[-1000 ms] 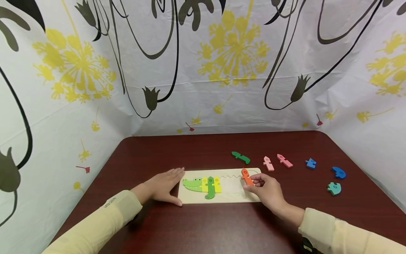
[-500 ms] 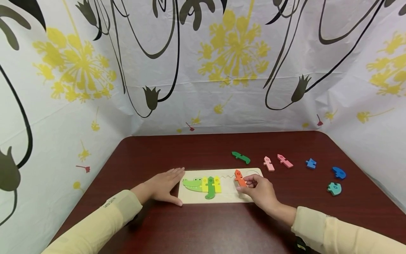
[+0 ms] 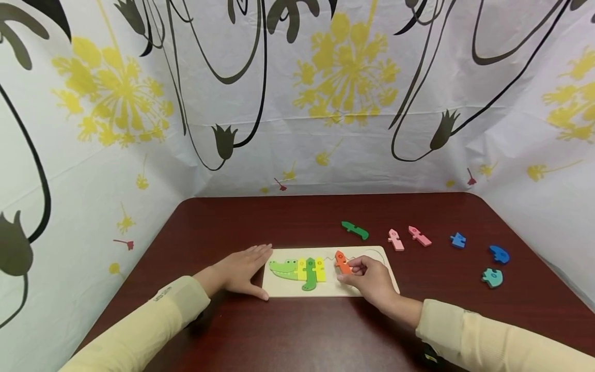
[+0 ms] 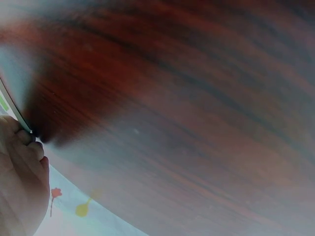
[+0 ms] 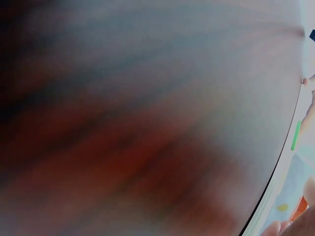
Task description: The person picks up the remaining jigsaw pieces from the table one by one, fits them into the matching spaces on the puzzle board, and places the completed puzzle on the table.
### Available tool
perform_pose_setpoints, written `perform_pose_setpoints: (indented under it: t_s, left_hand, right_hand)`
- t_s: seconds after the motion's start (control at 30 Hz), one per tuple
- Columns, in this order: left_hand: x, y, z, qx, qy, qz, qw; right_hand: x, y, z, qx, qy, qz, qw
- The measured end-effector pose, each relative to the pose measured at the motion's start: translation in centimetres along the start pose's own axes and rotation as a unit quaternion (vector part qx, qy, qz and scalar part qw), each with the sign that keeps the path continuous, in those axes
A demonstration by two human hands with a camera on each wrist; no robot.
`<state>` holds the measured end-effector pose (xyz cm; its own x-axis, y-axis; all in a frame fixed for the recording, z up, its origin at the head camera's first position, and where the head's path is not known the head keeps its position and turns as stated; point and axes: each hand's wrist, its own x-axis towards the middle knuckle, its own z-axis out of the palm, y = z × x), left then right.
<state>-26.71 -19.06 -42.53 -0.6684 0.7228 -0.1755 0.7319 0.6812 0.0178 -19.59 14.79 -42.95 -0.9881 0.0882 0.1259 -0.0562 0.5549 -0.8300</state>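
Observation:
A pale wooden puzzle board (image 3: 293, 292) lies on the table. In its left part sit a light green crocodile head (image 3: 284, 269), a green leg piece (image 3: 310, 274) and yellow pieces (image 3: 320, 270) on both sides of that leg. My right hand (image 3: 372, 281) pinches an orange puzzle piece (image 3: 342, 262) over the board, a little right of the yellow pieces. Whether the orange piece touches the board, I cannot tell. My left hand (image 3: 244, 271) rests against the board's left edge, fingers straight and thumb spread. In the right wrist view only fingertips (image 5: 309, 191) and a bit of orange show.
Behind the board lies a dark green piece (image 3: 355, 230). Two pink pieces (image 3: 395, 239), a blue piece (image 3: 457, 240), a rounded blue piece (image 3: 499, 254) and a teal piece (image 3: 492, 278) are spread to the right on the dark table (image 3: 260, 336). A patterned cloth (image 3: 307, 155) hangs behind.
My right hand has moved left across the board with the orange piece, closer to the yellow pieces. The left hand has stayed at the board's left edge.

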Motion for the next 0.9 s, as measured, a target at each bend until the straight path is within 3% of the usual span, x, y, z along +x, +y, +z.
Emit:
perform_pose_setpoints:
  t_s: [0.67, 0.9]
  left_hand:
    - [0.2, -0.1, 0.1, 0.004, -0.008, -0.003, 1.0]
    - [0.1, 0.0, 0.1, 0.004, -0.006, -0.003, 1.0]
  right_hand:
    - [0.2, -0.7, 1.9, 0.003, -0.019, 0.007, 1.0]
    - [0.2, -1.0, 2.4, 0.006, -0.02, -0.014, 1.0]
